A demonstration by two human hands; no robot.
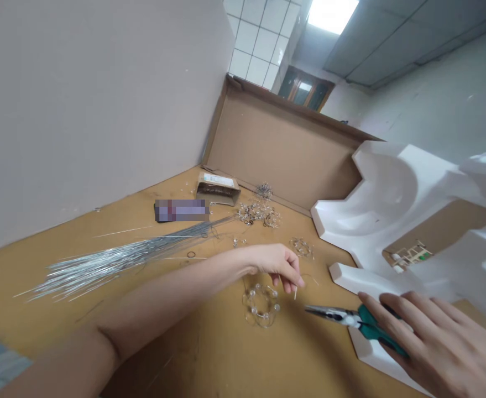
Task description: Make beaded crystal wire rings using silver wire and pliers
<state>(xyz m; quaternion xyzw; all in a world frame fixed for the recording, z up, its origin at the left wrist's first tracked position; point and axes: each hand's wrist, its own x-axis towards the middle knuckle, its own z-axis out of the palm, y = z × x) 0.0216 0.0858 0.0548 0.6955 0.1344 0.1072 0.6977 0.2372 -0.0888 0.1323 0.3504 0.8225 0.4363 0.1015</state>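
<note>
My left hand [282, 267] is closed in a pinch over the table, holding a short thin white piece [296, 293] that points down from the fingertips. My right hand [437, 337] grips needle-nose pliers [362, 320] with green handles. Their narrow jaws point left, just right of the white piece and apart from it; they look closed. Below my left hand a ring of clear beads on wire [263, 315] lies on the tabletop. A second wire ring [302, 248] lies beyond my left hand, to the right.
A bundle of straight metal wires [114, 260] spreads across the left. Behind are a pile of small bent wire pieces [257, 213], an open small carton [218, 190] and a blurred flat rectangular thing [181, 211]. White moulded foam [375, 193] stands at the right, cardboard [284, 149] at the back.
</note>
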